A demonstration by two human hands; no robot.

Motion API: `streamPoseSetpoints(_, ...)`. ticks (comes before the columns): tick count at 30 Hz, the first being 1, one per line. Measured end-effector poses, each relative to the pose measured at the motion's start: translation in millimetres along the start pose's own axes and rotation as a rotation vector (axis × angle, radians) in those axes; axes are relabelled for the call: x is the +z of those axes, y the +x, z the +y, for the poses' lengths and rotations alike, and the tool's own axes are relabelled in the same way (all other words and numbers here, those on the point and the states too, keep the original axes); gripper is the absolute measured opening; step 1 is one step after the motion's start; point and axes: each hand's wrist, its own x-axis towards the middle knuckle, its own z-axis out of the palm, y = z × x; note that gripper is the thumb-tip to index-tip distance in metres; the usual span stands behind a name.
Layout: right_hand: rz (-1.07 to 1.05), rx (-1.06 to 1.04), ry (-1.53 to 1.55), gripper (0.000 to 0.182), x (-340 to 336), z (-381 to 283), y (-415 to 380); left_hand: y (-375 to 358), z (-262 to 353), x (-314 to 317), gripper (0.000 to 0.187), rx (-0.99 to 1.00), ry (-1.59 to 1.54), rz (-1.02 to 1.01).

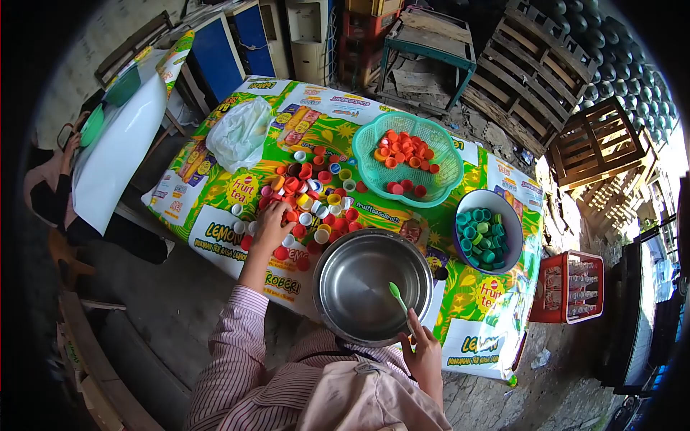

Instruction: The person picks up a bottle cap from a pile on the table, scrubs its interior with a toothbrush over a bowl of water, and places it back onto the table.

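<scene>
My left hand [273, 225] reaches down into a loose pile of plastic bottle caps [321, 204], mostly red, white and yellow. Its fingers are bent together among the caps; what they pinch, if anything, is hidden. In my right hand [422, 353] is a green plastic spoon [395, 293], its head tilted over the steel bowl [338, 305] in front of me. No caps show inside that bowl. Beyond it, a mint-green basket [357, 149] holds red and orange caps. To the right stands a pale bowl [513, 208] of green and teal caps.
A bright printed sheet [471, 305] covers the table. A crumpled white plastic bag [241, 134] lies at its left. Another person's hand [72, 140] shows at far left beside a green bowl [92, 127]. A red crate [537, 309] stands right; wooden pallets [528, 79] stand behind.
</scene>
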Motion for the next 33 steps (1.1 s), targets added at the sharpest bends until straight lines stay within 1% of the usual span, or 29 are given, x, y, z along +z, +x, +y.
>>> streamPoseSetpoints(2,-0.001,0.003,0.003,0.059,-0.4,-1.0,0.4,-0.5,-3.1,2.8,0.034,-0.031,-0.130,0.015)
streamPoseSetpoints(5,0.001,0.001,0.003,0.059,-1.0,-2.1,0.8,-2.1,0.0,1.5,0.032,-0.005,-0.204,0.047)
streamPoseSetpoints(8,-0.005,0.004,-0.001,0.058,-2.1,-3.4,1.5,-2.5,7.0,-2.0,0.028,-0.027,-0.267,0.054)
streamPoseSetpoints(11,-0.013,0.010,0.001,0.058,-1.6,-2.8,1.5,-3.3,3.4,4.3,0.026,-0.017,-0.286,0.088)
streamPoseSetpoints(15,-0.025,0.023,0.008,0.057,-2.8,-3.8,1.6,-5.1,1.2,5.4,0.027,-0.006,-0.291,0.089)
streamPoseSetpoints(18,-0.026,0.019,0.001,0.057,-2.4,-3.4,1.7,-4.6,-0.1,2.6,0.027,0.019,-0.256,0.054)
streamPoseSetpoints(21,-0.011,0.006,0.015,0.057,-1.8,-3.0,1.8,-3.2,1.9,-1.9,0.027,-0.020,-0.232,0.011)
streamPoseSetpoints(23,-0.014,0.005,0.011,0.057,-1.8,-2.9,1.7,-2.4,6.1,-6.4,0.026,-0.065,-0.283,-0.029)
streamPoseSetpoints(27,-0.024,0.005,-0.002,0.057,-2.1,-2.0,1.8,-2.3,-0.4,-2.6,0.025,-0.035,-0.274,-0.023)
streamPoseSetpoints(29,-0.020,0.001,0.000,0.057,-2.5,-2.8,2.0,-2.1,-8.3,4.3,0.023,0.049,-0.173,0.084)
streamPoseSetpoints(30,-0.016,-0.001,0.002,0.058,-2.6,-3.3,2.0,-2.0,-4.9,0.9,0.023,0.050,-0.172,0.086)
streamPoseSetpoints(32,-0.013,-0.002,0.006,0.058,-2.5,-3.4,1.6,-1.7,2.6,-5.8,0.019,-0.113,-0.291,0.035)
streamPoseSetpoints(33,-0.010,-0.001,0.010,0.058,-2.7,-3.4,1.8,-1.0,1.0,-5.5,0.019,-0.109,-0.291,0.038)
